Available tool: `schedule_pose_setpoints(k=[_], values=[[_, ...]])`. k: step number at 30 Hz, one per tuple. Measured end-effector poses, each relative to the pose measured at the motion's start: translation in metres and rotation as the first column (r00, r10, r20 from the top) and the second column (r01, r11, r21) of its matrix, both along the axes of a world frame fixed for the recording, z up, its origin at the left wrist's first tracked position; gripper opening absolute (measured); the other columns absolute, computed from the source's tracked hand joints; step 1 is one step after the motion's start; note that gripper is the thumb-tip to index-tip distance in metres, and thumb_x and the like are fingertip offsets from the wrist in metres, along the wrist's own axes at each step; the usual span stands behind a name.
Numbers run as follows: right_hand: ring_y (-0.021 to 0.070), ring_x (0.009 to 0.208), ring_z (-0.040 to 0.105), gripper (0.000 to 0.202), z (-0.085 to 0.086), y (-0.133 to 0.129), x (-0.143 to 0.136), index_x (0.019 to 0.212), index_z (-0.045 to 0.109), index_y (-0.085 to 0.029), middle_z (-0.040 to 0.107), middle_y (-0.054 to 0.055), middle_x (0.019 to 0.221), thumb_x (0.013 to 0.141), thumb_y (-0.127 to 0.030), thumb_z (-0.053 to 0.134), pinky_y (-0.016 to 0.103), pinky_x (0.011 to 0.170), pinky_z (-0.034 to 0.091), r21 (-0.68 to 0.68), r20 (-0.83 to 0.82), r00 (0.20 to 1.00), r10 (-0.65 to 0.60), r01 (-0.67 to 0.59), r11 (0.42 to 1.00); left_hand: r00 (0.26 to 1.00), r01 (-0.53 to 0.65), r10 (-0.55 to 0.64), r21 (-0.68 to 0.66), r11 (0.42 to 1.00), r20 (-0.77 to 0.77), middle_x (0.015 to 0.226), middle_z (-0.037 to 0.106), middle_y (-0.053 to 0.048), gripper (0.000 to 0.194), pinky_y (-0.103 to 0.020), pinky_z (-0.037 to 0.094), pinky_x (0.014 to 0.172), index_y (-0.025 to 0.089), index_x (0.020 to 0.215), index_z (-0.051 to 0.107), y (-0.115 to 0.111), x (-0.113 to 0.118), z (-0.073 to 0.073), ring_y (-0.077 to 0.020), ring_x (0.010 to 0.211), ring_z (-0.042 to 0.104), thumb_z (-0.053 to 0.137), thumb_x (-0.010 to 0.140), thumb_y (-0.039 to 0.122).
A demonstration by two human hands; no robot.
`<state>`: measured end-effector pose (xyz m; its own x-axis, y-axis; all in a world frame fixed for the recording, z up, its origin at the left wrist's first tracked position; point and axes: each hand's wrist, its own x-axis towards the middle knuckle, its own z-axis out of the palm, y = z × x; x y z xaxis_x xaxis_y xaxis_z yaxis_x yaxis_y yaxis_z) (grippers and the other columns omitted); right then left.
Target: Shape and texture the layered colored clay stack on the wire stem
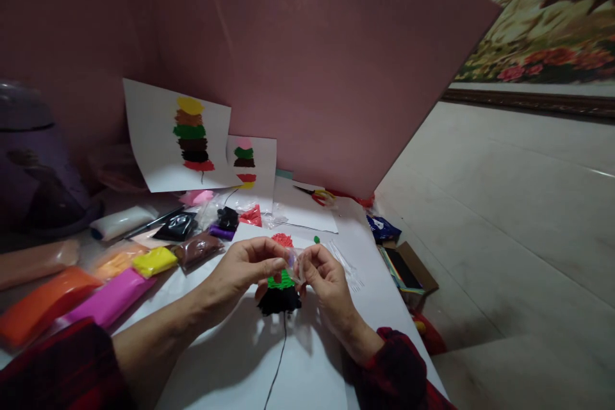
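Between my two hands is a small clear plastic bag (296,264) with a hint of purple in it. My left hand (257,262) pinches its left side between thumb and fingers. On the other side, my right hand (323,272) grips it with thumb and bent fingers. Beneath them lies a white sheet (225,346) bearing a layered clay picture: red clay (282,240) at the top, green clay (283,280) lower down, black clay (279,301) below, and a thin dark line (284,346) running downward. My hands hide the picture's middle. A green clay lump (316,239) sits beyond my right hand.
Bagged clay, including an orange pack (48,307), a magenta pack (110,298) and a yellow pack (154,261), crowds the left. Two sheets with striped pictures, the larger sheet (148,141) leftmost, lean at the back. Scissors (319,195) and clear sticks (346,266) lie rightward.
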<state>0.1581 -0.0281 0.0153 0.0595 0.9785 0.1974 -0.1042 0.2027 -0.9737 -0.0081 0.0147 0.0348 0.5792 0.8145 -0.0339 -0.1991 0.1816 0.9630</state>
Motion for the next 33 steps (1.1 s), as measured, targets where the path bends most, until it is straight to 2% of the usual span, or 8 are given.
schedule_pose_setpoints(k=[5, 9, 13, 16, 21, 29, 31, 33], values=[[0.0076, 0.041, 0.045, 0.034, -0.006, 0.003, 0.001, 0.075, 0.052, -0.018, 0.055, -0.005, 0.053, 0.079, -0.049, 0.066, 0.019, 0.041, 0.036, -0.104, 0.021, 0.996, 0.083, -0.08, 0.991, 0.997, 0.048, -0.042, -0.101, 0.994, 0.06, 0.06, 0.063, 0.001, 0.03, -0.018, 0.038, 0.042, 0.014, 0.069, 0.056, -0.001, 0.002, 0.001, -0.0065, 0.046, 0.049, 0.078, 0.065, 0.034], [0.007, 0.039, 0.042, 0.034, -0.01, 0.005, 0.002, 0.074, 0.052, -0.019, 0.051, -0.006, 0.05, 0.077, -0.049, 0.067, 0.019, 0.039, 0.033, -0.077, 0.023, 0.999, 0.039, -0.037, 0.996, 0.999, -0.012, 0.008, -0.089, 0.996, -0.04, 0.048, 0.057, 0.004, 0.027, -0.019, 0.039, 0.04, 0.015, 0.063, 0.054, 0.0, 0.004, 0.0, -0.007, 0.04, 0.047, 0.076, 0.063, 0.031], [0.0074, 0.047, 0.044, 0.022, -0.009, 0.0, 0.001, 0.075, 0.053, -0.018, 0.054, -0.004, 0.058, 0.083, -0.036, 0.064, 0.02, 0.045, 0.036, 0.081, 0.083, 0.988, -0.129, 0.122, 0.989, 0.935, -0.17, 0.2, 0.124, 0.978, -0.294, 0.046, 0.049, 0.006, 0.018, -0.021, 0.039, 0.039, 0.016, 0.059, 0.052, 0.002, 0.003, -0.001, -0.0081, 0.038, 0.045, 0.067, 0.066, 0.023], [0.008, 0.049, 0.044, 0.017, -0.007, -0.003, 0.001, 0.076, 0.053, -0.019, 0.055, -0.003, 0.061, 0.085, -0.031, 0.061, 0.021, 0.047, 0.036, 0.141, 0.12, 0.983, -0.141, 0.124, 0.982, 0.912, -0.226, 0.313, 0.311, 0.923, -0.264, 0.06, 0.051, 0.005, 0.014, -0.021, 0.042, 0.043, 0.015, 0.064, 0.054, 0.003, 0.001, 0.0, -0.0083, 0.047, 0.049, 0.065, 0.07, 0.022], [0.0078, 0.047, 0.042, 0.015, -0.008, 0.0, 0.005, 0.076, 0.051, -0.019, 0.053, -0.005, 0.06, 0.085, -0.028, 0.06, 0.021, 0.045, 0.033, 0.133, 0.125, 0.98, -0.156, 0.139, 0.981, 0.992, -0.043, 0.063, 0.181, 0.982, -0.106, 0.072, 0.061, 0.001, 0.021, -0.022, 0.046, 0.051, 0.014, 0.084, 0.063, 0.004, -0.003, 0.004, -0.0091, 0.055, 0.053, 0.066, 0.076, 0.033], [0.0057, 0.04, 0.036, 0.022, -0.003, 0.004, 0.008, 0.072, 0.052, -0.018, 0.049, -0.007, 0.053, 0.078, -0.033, 0.066, 0.019, 0.039, 0.027, -0.002, 0.043, 0.998, -0.051, 0.051, 0.999, 0.991, 0.022, -0.014, 0.058, 0.998, -0.136, 0.06, 0.061, 0.0, 0.022, -0.024, 0.046, 0.048, 0.013, 0.07, 0.061, 0.012, -0.004, 0.0, -0.0105, 0.05, 0.054, 0.075, 0.065, 0.031], [0.0054, 0.038, 0.036, 0.022, -0.002, 0.003, 0.007, 0.071, 0.052, -0.018, 0.049, -0.007, 0.05, 0.077, -0.034, 0.066, 0.018, 0.038, 0.027, -0.044, 0.01, 0.999, -0.032, 0.033, 0.998, 0.976, -0.028, 0.062, 0.163, 0.986, -0.206, 0.061, 0.059, 0.001, 0.018, -0.025, 0.046, 0.049, 0.014, 0.068, 0.06, 0.012, -0.005, 0.0, -0.0111, 0.051, 0.053, 0.071, 0.067, 0.029], [0.0056, 0.036, 0.038, 0.021, -0.001, 0.002, 0.007, 0.071, 0.052, -0.018, 0.049, -0.007, 0.048, 0.076, -0.032, 0.067, 0.018, 0.037, 0.028, -0.074, -0.023, 1.0, -0.016, 0.014, 0.997, 0.946, -0.089, 0.203, 0.397, 0.914, -0.253, 0.064, 0.058, 0.0, 0.01, -0.025, 0.046, 0.05, 0.015, 0.067, 0.059, 0.01, -0.005, -0.002, -0.0117, 0.055, 0.053, 0.064, 0.071, 0.023]])
